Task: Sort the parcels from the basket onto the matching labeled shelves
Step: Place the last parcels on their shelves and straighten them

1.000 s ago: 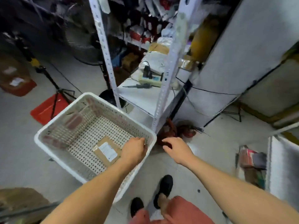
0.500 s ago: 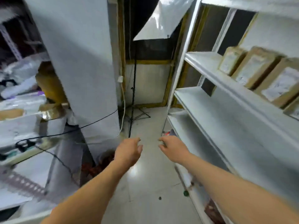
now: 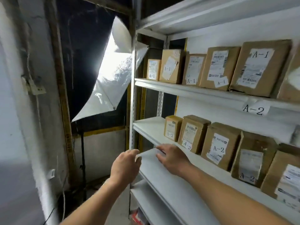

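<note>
A white metal rack fills the right side. Its upper shelf (image 3: 186,91) carries several brown parcels marked A-1 (image 3: 170,66). The shelf below (image 3: 149,129) carries several brown parcels marked A-2 (image 3: 217,146), under an A-2 label (image 3: 254,109) on the shelf edge above. My left hand (image 3: 125,166) hovers at the rack's front left corner with loosely curled fingers and holds nothing. My right hand (image 3: 172,158) reaches over the bare third shelf (image 3: 164,185), fingers extended and empty. The basket is out of view.
A photo light with a white softbox (image 3: 112,75) on a stand (image 3: 82,159) occupies the corner left of the rack. A white wall (image 3: 19,111) closes the left side. Lower shelves continue beneath my arms, with something red (image 3: 136,216) at the bottom.
The view has swung from the basket on the floor to the right and up onto the labelled rack. My left hand has left the basket rim, and both empty hands have risen to shelf height.
</note>
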